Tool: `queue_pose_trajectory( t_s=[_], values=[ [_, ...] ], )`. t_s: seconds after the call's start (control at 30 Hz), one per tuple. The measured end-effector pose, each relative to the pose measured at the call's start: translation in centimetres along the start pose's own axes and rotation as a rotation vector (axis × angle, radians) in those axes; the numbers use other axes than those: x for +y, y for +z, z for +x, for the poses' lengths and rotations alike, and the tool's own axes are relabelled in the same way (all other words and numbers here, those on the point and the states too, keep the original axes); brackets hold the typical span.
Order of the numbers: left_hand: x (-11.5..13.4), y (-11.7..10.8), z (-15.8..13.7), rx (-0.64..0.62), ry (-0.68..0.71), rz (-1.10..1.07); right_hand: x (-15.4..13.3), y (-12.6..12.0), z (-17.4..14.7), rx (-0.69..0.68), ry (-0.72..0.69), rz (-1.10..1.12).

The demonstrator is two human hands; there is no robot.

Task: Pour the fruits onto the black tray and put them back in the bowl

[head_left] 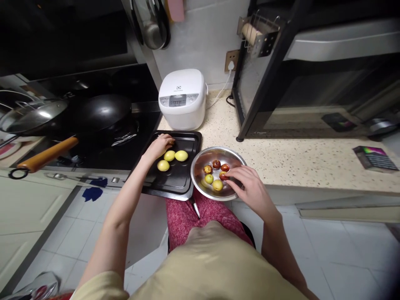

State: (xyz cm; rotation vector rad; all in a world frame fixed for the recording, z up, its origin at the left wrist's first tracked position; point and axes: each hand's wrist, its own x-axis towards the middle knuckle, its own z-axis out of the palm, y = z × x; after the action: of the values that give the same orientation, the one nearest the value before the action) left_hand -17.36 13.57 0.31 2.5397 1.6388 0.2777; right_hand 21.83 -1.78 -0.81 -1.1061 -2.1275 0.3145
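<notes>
White rice cooker [183,100] stands behind the tray [175,182]; right grip [249,185] pinches a brown fruit [223,176], left grip [158,146] unclear.

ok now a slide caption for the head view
Left hand over a black tray of yellow fruit, right hand at a reddish fruit in a metal bowl.

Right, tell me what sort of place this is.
A kitchen, probably a home one: a dark wok on the stove, a white rice cooker on the speckled counter, and cooking utensils hanging on the wall.
</notes>
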Motion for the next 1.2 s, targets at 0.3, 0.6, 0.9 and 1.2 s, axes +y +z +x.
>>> queue_pose_trajectory(
  t_s=[0.3, 0.6, 0.9, 1.2],
  values=[
    [0.3, -0.6, -0.3, -0.062, -0.058, 0.004, -0.5, 0.7, -0.5, -0.119, -0.06, 0.01],
    [9.7, -3.6, -4.3, 0.314, 0.18, -0.212, -0.3, 1.6, -0.3, -0.183, -0.068, -0.152],
    [17.6, -0.6, -6.8, -0.143, 0.377, -0.374, -1.3, 0.6, -0.1, -0.255, -0.074, -0.142],
    [17.9, -0.2, -6.1, -0.209, 0.385, -0.371, -1.3, 0.4, -0.3, -0.267, -0.094, -0.1]
  ],
)
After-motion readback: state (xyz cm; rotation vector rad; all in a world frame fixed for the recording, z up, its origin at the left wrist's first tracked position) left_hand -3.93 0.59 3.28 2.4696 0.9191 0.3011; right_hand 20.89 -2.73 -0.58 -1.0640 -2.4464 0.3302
